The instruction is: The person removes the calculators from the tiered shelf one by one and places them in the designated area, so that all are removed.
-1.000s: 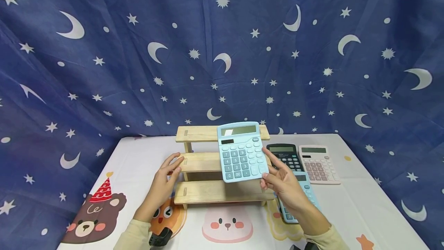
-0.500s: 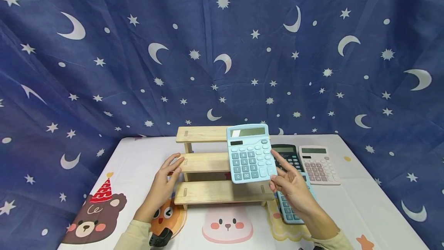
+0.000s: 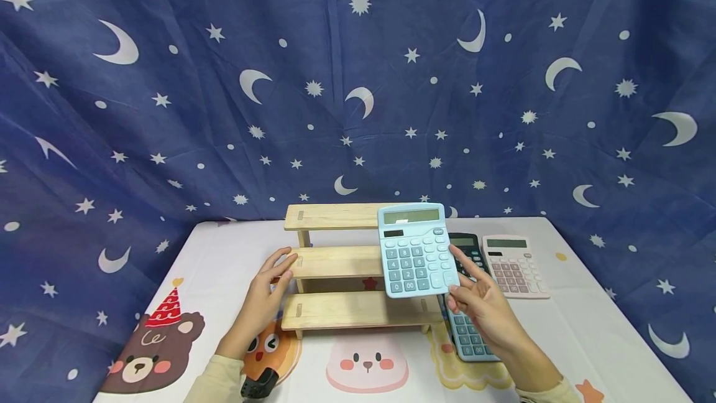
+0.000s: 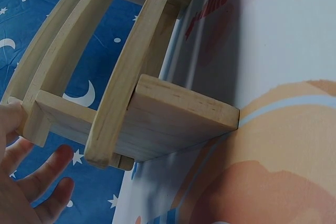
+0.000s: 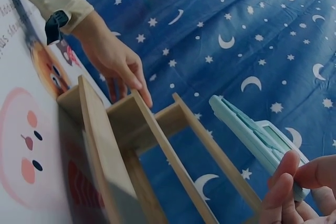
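My right hand pinches a light blue calculator by its lower right edge. The calculator is raised in front of the right side of a three-tier wooden shelf, its keys and display facing me. In the right wrist view the same calculator shows edge-on between thumb and fingers. My left hand touches the left end of the middle tier with its fingertips. From the left wrist view, the thumb side of that hand meets the shelf's end, and the other fingers are spread away from the wood.
Right of the shelf lie a black calculator, partly hidden, a second blue calculator partly under my right hand, and a pink-white calculator. The white tablecloth carries printed animal faces. A dark blue star-and-moon curtain hangs behind.
My right hand has carried the blue calculator rightward and slightly down, uncovering more of the shelf. The left hand has stayed at the middle tier.
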Demonstrator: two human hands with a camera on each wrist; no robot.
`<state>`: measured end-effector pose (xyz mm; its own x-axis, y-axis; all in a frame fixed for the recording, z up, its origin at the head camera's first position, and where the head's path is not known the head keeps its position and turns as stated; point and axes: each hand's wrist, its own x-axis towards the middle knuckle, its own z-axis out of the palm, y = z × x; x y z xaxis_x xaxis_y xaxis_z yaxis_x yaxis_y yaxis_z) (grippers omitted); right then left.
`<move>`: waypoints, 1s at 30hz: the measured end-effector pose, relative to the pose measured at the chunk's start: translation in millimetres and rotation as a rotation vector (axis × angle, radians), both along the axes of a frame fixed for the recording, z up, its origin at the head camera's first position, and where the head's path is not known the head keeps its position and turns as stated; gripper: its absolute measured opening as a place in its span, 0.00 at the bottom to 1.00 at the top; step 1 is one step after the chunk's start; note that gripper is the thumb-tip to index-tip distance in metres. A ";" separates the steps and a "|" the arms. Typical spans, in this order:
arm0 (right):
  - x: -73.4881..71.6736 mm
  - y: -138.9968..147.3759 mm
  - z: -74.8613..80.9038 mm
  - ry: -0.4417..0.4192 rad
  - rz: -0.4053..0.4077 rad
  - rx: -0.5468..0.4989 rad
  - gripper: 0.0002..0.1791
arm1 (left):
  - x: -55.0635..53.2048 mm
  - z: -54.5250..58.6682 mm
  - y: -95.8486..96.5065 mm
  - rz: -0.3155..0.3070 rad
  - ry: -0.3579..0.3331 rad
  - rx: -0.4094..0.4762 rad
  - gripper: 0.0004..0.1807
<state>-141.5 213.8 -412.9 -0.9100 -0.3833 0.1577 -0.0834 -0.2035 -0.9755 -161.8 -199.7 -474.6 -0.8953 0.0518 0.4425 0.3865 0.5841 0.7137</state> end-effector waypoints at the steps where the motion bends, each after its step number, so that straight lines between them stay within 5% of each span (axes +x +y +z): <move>1: 0.5 1.4 0.1 -0.002 -0.003 0.002 0.43 | -0.1 -0.2 0.1 0.001 0.001 -0.001 0.20; 30: 10.3 52.2 -8.4 -0.003 -0.072 0.082 0.41 | -1.2 -3.2 -0.9 -0.001 -0.008 0.001 0.21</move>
